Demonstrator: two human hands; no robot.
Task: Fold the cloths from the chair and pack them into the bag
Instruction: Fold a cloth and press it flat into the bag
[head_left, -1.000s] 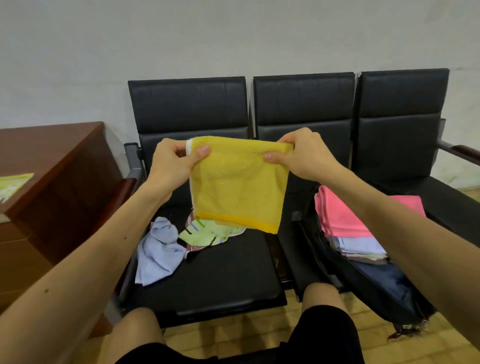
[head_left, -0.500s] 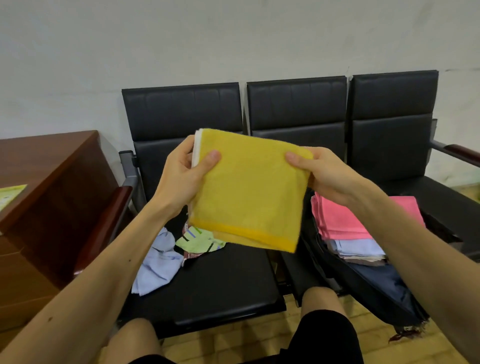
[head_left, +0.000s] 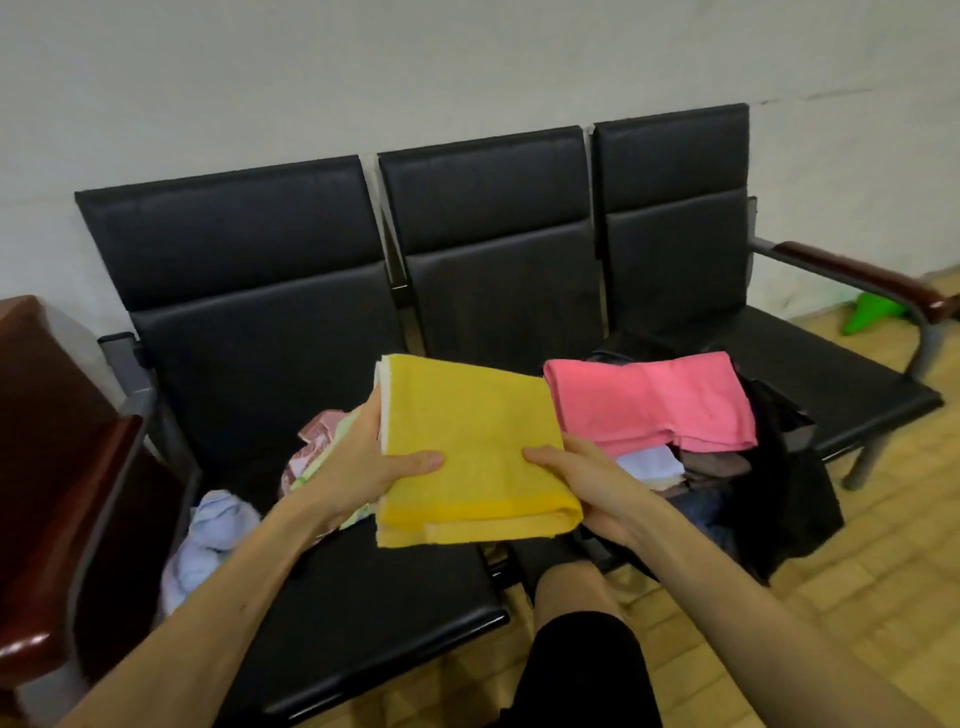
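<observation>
Fingers of the left hand (head_left: 363, 467) and right hand (head_left: 592, 488) clamp the yellow cloth (head_left: 467, 426), now lowered flat near the bag (head_left: 795, 483).

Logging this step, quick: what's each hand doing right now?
Left hand: holds the yellow cloth, thumb on top.
Right hand: holds the same cloth at its right edge, thumb on top.

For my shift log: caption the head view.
Left hand and right hand hold a folded yellow cloth beside the bag.
</observation>
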